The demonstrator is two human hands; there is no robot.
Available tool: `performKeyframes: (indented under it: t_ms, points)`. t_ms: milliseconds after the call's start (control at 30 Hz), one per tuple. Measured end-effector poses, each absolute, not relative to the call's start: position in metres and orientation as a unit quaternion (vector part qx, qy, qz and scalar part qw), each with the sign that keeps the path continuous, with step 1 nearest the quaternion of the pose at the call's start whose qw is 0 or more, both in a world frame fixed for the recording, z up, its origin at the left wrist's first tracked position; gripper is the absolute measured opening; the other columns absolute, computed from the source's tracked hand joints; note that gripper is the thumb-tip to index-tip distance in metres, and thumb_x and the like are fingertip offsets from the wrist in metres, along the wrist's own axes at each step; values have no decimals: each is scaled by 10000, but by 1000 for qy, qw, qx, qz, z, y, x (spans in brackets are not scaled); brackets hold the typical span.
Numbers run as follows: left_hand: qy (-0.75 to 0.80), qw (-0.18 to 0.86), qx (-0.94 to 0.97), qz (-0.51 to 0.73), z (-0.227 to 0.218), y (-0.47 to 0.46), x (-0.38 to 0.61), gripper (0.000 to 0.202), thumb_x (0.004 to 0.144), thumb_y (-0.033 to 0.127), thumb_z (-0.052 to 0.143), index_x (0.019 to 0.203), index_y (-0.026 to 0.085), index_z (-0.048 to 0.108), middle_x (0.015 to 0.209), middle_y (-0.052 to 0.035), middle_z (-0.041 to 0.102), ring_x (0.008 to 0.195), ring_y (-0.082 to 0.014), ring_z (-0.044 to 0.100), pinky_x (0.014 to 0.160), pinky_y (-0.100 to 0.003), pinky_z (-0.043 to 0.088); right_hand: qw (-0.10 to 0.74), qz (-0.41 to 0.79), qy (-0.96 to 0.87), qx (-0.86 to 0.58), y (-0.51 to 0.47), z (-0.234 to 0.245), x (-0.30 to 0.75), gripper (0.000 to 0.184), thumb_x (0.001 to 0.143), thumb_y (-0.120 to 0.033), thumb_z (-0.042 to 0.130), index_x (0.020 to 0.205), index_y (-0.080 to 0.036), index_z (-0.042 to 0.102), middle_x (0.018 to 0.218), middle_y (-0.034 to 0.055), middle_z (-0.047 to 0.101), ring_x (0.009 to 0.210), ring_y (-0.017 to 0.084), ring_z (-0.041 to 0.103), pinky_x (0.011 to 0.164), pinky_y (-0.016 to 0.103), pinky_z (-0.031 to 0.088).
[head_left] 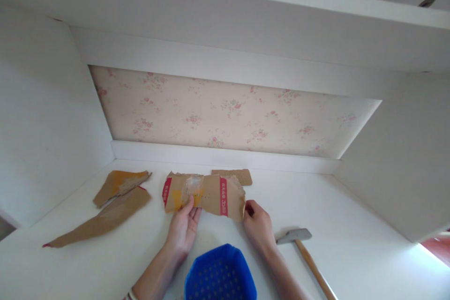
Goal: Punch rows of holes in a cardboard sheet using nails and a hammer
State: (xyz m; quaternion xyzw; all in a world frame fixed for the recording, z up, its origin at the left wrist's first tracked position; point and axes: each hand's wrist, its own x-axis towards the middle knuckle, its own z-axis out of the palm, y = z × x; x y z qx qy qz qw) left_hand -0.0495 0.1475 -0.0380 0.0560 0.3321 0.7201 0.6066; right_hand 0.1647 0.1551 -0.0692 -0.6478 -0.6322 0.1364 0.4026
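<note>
Between my hands is a torn piece of cardboard (211, 193) with red printed bands and a patch of clear and yellow tape. My left hand (183, 227) grips its lower edge, thumb on top and fingers underneath. At its right end, my right hand (258, 225) pinches the ragged edge with curled fingers. Partly covered behind it lies a smaller brown cardboard piece (242, 176). Close in front of me, between my forearms, stands a blue perforated plastic basket (191, 274).
A hammer (298, 234) with a wooden handle lies right of my right hand. Torn cardboard scraps (116, 211) lie at the left. A white shelf (246, 23) overhangs the white tabletop (147, 258), with side panels on both sides and floral wallpaper (225, 112) behind.
</note>
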Motion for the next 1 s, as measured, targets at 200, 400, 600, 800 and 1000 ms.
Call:
performKeyframes:
  t_ms: [200, 400, 600, 800, 1000]
  points:
    - [362, 601, 62, 711, -42, 149, -47, 328, 909, -62, 531, 1090, 181, 658, 950, -59, 759, 776, -120, 742, 713, -204, 601, 427, 148, -619, -643, 154, -66, 163, 121, 778, -203, 563, 731, -261, 657, 639, -3, 693, 593, 208, 636, 529, 274, 416]
    - [370, 607, 95, 697, -44, 147, -44, 313, 915, -36, 547, 1133, 160, 657, 974, -98, 769, 870, -170, 752, 882, -312, 586, 534, 134, -540, -637, 152, -63, 163, 135, 913, -313, 486, 895, -237, 596, 622, -14, 640, 538, 185, 607, 511, 275, 474]
    - [358, 640, 140, 665, -55, 146, -41, 182, 870, 60, 680, 1041, 120, 695, 999, -139, 767, 998, -241, 726, 981, -398, 535, 581, 72, -589, -557, 143, -62, 155, 122, 952, -318, 470, 927, -234, 555, 884, 46, 632, 826, 207, 587, 775, 352, 483]
    - [357, 673, 169, 625, -61, 143, -37, 153, 831, 117, 746, 981, 129, 719, 1071, -149, 753, 1068, -254, 698, 1013, -390, 506, 434, -67, -762, -475, 130, -50, 143, 93, 908, -150, 558, 924, -228, 606, 895, 38, 707, 834, 219, 600, 774, 386, 383]
    - [351, 690, 185, 605, -59, 139, -35, 252, 789, 109, 780, 1027, 158, 715, 1097, -135, 748, 1080, -257, 692, 977, -385, 529, 373, -98, -814, -435, 125, -44, 131, 73, 917, -168, 582, 948, -212, 632, 851, 35, 720, 776, 199, 615, 781, 376, 400]
